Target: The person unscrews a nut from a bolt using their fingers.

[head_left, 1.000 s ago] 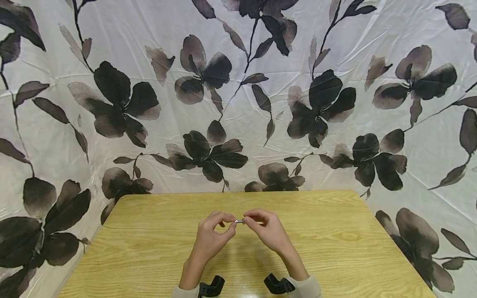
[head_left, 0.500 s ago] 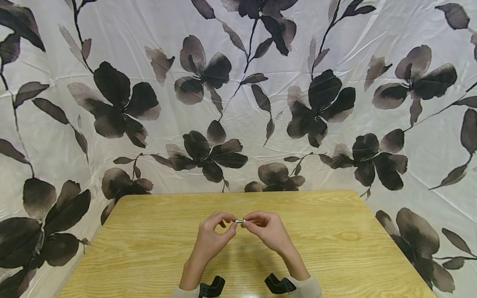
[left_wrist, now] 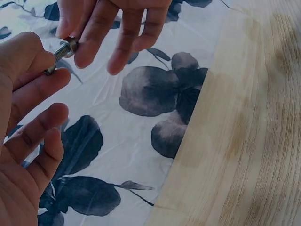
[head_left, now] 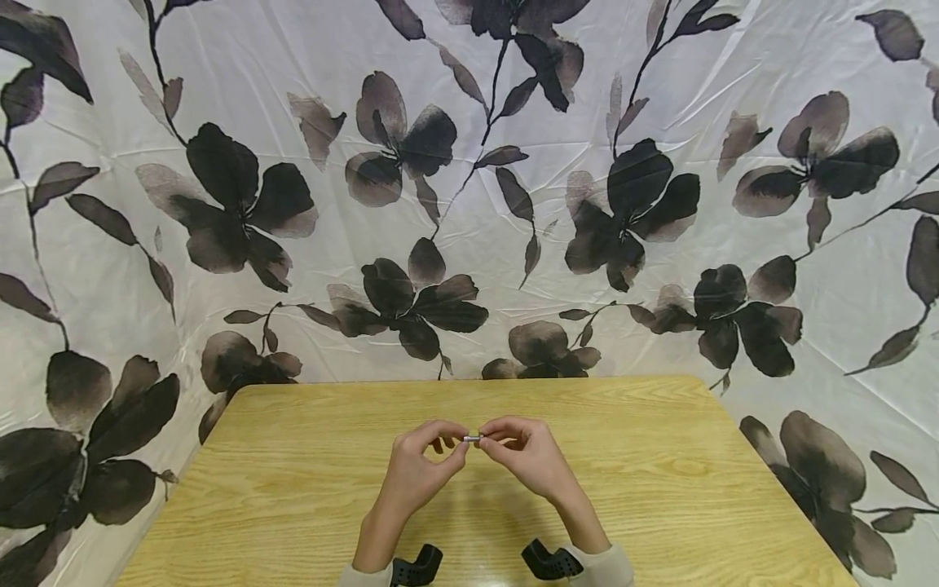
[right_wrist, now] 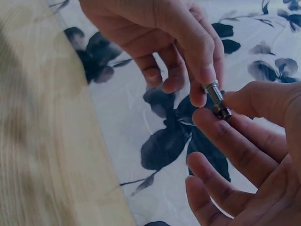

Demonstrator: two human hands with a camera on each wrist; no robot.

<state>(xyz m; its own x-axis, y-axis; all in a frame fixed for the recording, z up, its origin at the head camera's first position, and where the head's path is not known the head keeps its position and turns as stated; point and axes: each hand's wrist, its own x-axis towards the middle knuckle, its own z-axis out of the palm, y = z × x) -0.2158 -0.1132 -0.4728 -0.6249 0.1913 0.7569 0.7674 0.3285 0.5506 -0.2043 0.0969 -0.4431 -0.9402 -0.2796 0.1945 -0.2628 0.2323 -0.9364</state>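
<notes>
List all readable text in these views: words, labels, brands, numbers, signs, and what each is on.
None readable.
Silver threaded metal bolt: any marking too small to read.
Black angular wrist devices: no legible label.
White cloth with dark floral print: flowers and leaves, no lettering.

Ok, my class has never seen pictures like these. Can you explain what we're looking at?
There is no machine arm here, just a person's bare left hand and right hand. The widest picture comes from a camera worn on the head, looking forward and down; the other two come from one on each wrist. The hands hold a small metal bolt between them: the left pinches one end, the right the other, by what looks like a nut. Below is a wooden table; behind it, a floral cloth.
</notes>
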